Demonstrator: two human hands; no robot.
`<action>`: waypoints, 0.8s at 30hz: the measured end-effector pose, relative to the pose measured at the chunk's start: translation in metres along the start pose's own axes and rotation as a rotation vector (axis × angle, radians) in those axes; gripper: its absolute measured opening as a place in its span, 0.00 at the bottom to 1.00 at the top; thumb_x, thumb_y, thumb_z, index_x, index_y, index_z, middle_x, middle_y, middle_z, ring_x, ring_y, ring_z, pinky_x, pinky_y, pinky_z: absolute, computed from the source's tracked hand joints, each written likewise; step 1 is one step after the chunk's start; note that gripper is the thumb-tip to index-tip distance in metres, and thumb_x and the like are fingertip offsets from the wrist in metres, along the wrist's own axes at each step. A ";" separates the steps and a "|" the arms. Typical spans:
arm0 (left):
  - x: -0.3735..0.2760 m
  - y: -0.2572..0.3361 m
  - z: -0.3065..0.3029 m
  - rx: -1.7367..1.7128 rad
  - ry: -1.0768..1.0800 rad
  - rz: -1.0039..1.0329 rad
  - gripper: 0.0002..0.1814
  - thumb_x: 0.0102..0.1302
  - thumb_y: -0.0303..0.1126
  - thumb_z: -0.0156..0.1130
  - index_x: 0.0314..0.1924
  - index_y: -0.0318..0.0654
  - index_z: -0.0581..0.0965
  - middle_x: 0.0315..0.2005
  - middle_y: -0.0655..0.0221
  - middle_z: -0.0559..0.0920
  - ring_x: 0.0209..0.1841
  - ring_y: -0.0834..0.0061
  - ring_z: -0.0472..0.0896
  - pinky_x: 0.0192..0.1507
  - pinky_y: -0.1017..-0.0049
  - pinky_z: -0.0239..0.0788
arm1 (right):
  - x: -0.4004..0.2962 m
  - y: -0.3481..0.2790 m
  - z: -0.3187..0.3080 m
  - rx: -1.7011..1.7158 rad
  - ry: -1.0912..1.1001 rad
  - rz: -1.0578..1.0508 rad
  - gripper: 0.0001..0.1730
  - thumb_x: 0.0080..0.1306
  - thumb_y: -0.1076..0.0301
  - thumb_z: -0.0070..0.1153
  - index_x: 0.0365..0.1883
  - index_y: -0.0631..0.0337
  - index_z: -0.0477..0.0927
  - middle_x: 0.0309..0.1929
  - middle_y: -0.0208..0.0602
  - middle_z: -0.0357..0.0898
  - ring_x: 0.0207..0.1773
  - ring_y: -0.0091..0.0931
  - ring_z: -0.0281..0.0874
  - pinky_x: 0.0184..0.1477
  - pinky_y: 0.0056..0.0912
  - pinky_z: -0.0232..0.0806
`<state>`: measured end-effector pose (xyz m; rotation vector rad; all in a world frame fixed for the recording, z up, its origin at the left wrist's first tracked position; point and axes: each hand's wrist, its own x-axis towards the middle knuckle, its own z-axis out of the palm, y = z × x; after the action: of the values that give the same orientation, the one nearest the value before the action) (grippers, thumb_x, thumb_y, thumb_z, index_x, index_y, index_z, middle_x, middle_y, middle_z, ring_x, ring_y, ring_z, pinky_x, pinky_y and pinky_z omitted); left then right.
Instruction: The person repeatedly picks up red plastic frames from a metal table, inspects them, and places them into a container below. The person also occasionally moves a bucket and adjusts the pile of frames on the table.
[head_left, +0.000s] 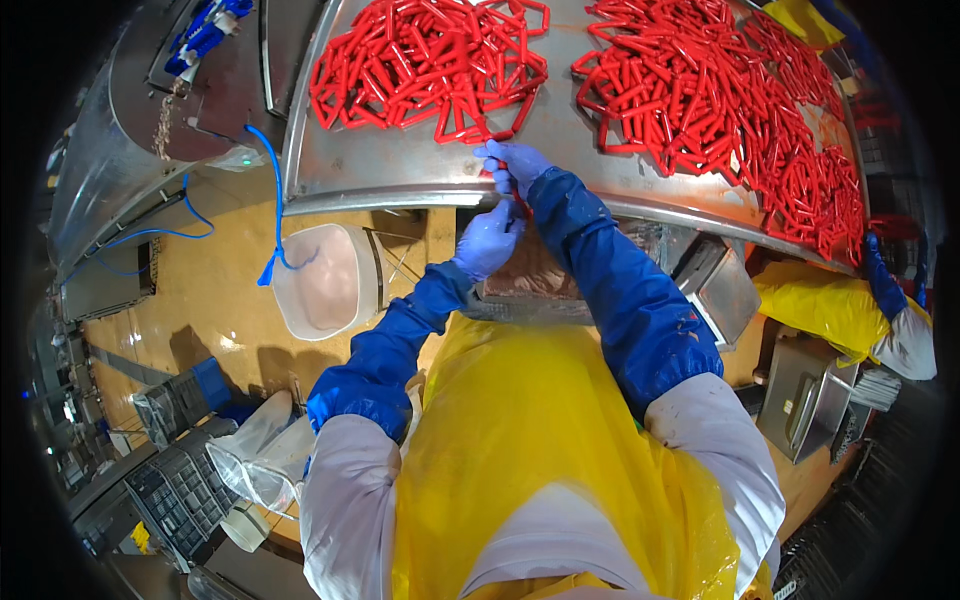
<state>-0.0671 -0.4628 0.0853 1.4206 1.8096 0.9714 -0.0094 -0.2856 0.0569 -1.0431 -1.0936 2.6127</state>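
Both of my hands wear purple-blue gloves and meet at the front edge of a stainless steel table (360, 180). My right hand (517, 161) grips part of a red sausage link strand just above the rim. Lower and to the left, my left hand (487, 240) has its fingers curled around the strand's lower end, which is mostly hidden. Beyond my hands a pile of linked red sausages (427, 67) lies on the table, its nearest links reaching my right hand. A larger heap of red sausages (675, 90) spreads over the table's right side.
Below the table's edge at left stands a white plastic bin (322, 281) with pinkish contents. A blue tie (277, 195) hangs beside it. A container of ground meat (532, 270) is under my forearms. At right, another person in a yellow apron (825, 304) reaches toward the table.
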 end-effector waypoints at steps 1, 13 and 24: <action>-0.007 0.003 -0.010 -0.054 -0.028 -0.047 0.14 0.70 0.32 0.60 0.54 0.38 0.76 0.40 0.48 0.83 0.45 0.42 0.82 0.47 0.55 0.74 | -0.011 0.001 0.004 -0.167 0.051 -0.039 0.22 0.77 0.49 0.52 0.47 0.60 0.83 0.30 0.31 0.79 0.32 0.24 0.75 0.38 0.32 0.68; 0.062 -0.036 -0.006 0.137 -0.070 0.453 0.08 0.72 0.29 0.59 0.48 0.36 0.77 0.41 0.49 0.80 0.48 0.49 0.81 0.48 0.59 0.73 | -0.129 -0.028 0.009 -1.652 0.200 -0.446 0.16 0.74 0.58 0.49 0.49 0.56 0.82 0.47 0.52 0.84 0.52 0.50 0.81 0.53 0.54 0.73; 0.064 0.008 -0.037 0.292 0.247 0.331 0.07 0.69 0.36 0.60 0.36 0.43 0.79 0.32 0.56 0.83 0.36 0.47 0.82 0.36 0.52 0.74 | -0.050 -0.034 -0.012 -1.550 0.213 -0.556 0.18 0.71 0.51 0.51 0.45 0.53 0.85 0.42 0.51 0.85 0.47 0.50 0.83 0.51 0.53 0.75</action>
<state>-0.1076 -0.4054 0.1088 1.8958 1.9964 1.1213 0.0308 -0.2718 0.1008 -0.8141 -2.7944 0.8697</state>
